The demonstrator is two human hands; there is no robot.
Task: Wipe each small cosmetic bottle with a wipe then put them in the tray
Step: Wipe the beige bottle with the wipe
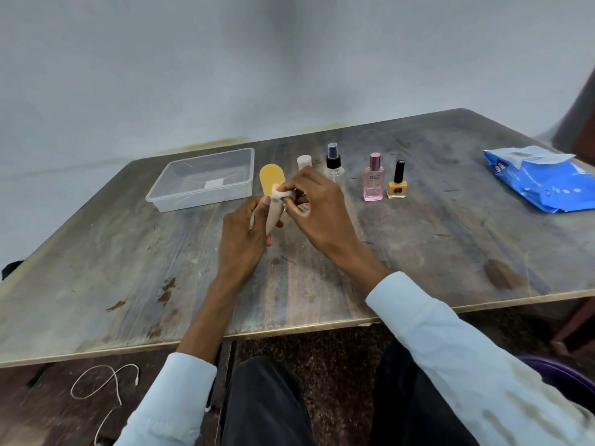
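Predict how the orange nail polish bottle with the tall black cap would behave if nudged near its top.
The nail polish bottle stands upright on a small base under a tall, narrow cap, so it would probably tip rather than slide. It looks like glass, so probably fragile and heavy for its size.

left hand [243, 235] grips yellow-capped bottle [273, 183] above the counter [128, 268]; right hand [317, 201] pinches wipe [280, 195] against it. clear tray [201, 179] sits near the far-left corner, four bottles along the far edge.

Yellow-capped bottle [272, 183] body hidden under wipe [275, 210]; wipes pack [541, 178] cut by right edge.
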